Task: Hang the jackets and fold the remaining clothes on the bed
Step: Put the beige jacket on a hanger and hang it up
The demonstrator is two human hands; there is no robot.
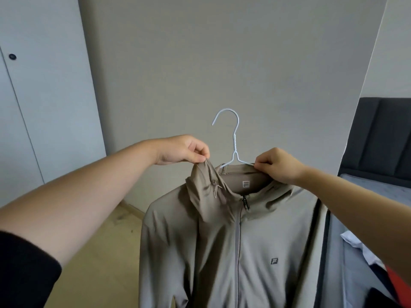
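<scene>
A taupe zip-up jacket (pixel 222 247) hangs in the air in front of me on a white wire hanger (pixel 233 141), its zipper closed and a small logo on the chest. My left hand (pixel 184 152) pinches the raised edge of the jacket's hood or collar on the left side. My right hand (pixel 278 165) grips the hanger's right arm together with the collar. The hanger's hook stands free above both hands. The hanger's lower part is hidden inside the jacket.
A grey wall is straight ahead. White wardrobe doors (pixel 44 96) with a dark round knob (pixel 12 56) stand at the left. At the right is the bed (pixel 378 187) with a dark headboard (pixel 378 134), with white and red clothes (pixel 364 252) on it.
</scene>
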